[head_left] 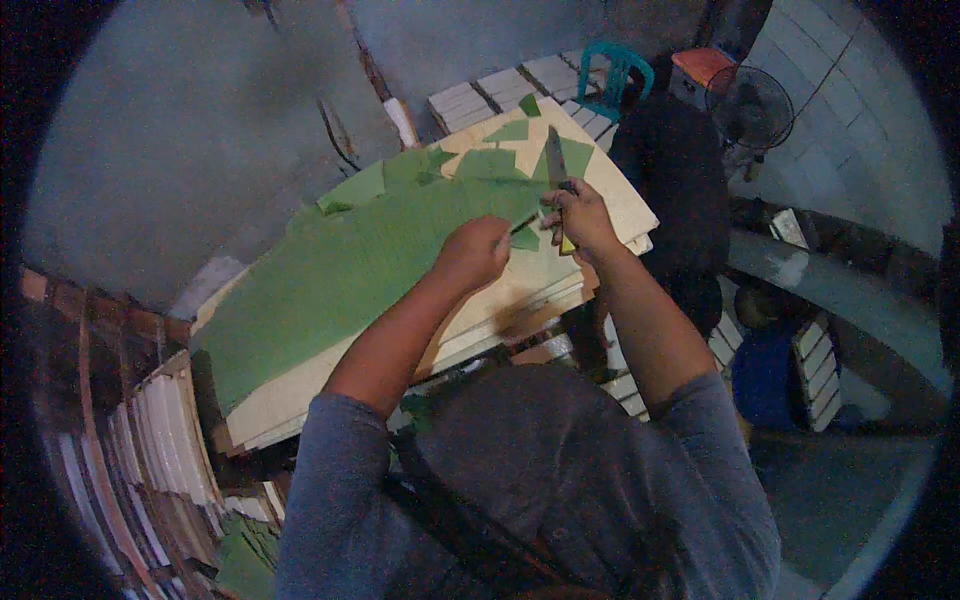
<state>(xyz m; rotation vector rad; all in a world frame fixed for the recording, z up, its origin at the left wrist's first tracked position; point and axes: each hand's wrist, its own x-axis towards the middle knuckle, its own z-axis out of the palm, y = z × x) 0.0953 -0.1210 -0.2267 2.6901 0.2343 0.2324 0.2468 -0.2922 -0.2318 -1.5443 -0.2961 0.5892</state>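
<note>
My right hand (585, 222) is closed on a long tool (556, 150) with a dark blade pointing away from me and some yellow near its lower end. My left hand (475, 250) grips a thin dark item (524, 222), its far end near my right fingers; what exactly it is, I cannot tell. Both hands are over a large green sheet (320, 290) lying on pale stacked boards (285, 395). Loose green offcuts (490, 160) lie around the far part of the stack.
A teal plastic chair (610, 75), white stacked blocks (465, 100), a red-topped item (700, 65) and a standing fan (748, 105) are beyond. A large dark shape (670, 180) borders the right side. Upright panels (170, 430) lean at left; a blue object (765, 370) is lower right.
</note>
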